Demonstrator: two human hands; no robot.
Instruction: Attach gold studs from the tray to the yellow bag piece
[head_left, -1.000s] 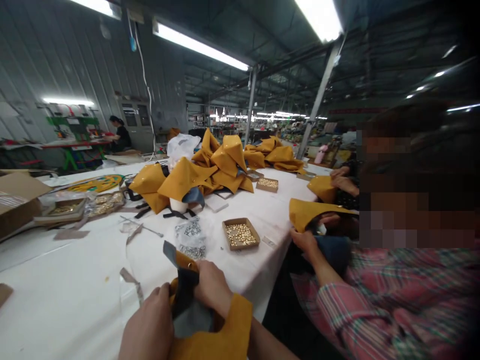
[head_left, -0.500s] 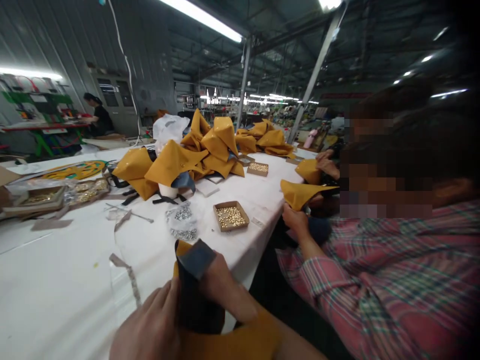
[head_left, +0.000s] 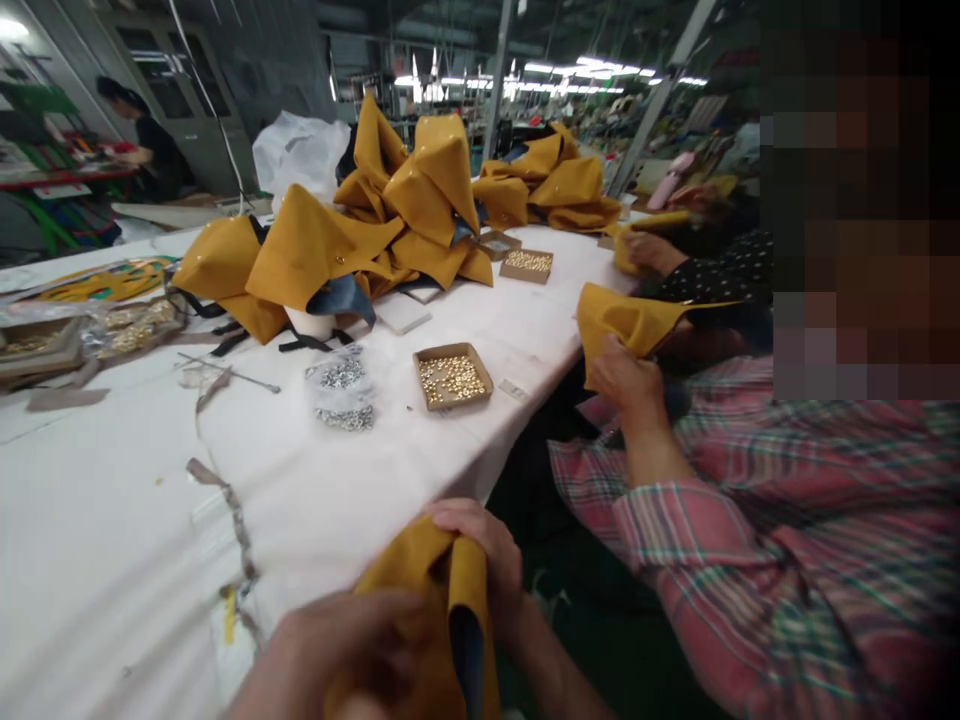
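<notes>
A mustard-yellow piece of leather-like material [head_left: 409,570] with a blue-grey lining is at the bottom middle, by the table's front edge. Its top edge is gripped by my right hand [head_left: 491,560], whose fingers curl over a fold. My left hand [head_left: 330,650] is at the left side of this piece, smeared by motion; whether its fingers hold the material cannot be made out. Beyond my hands stands a small cardboard tray [head_left: 455,404] of gold-coloured metal bits. A clear bag of silver metal bits [head_left: 341,390] lies to its left.
Several yellow pieces [head_left: 300,250] are heaped on the white-covered table [head_left: 112,520]. Another cardboard tray [head_left: 526,275] sits beside the heap. At right, close by, a co-worker in a plaid shirt [head_left: 705,540] holds a yellow piece [head_left: 622,315]. A thin rod [head_left: 232,373] lies at left.
The view has tilted down and shifted. The piece in my hands has been turned, so its yellow outer face shows instead of the dark inside. My right hand now grips its top edge.
</notes>
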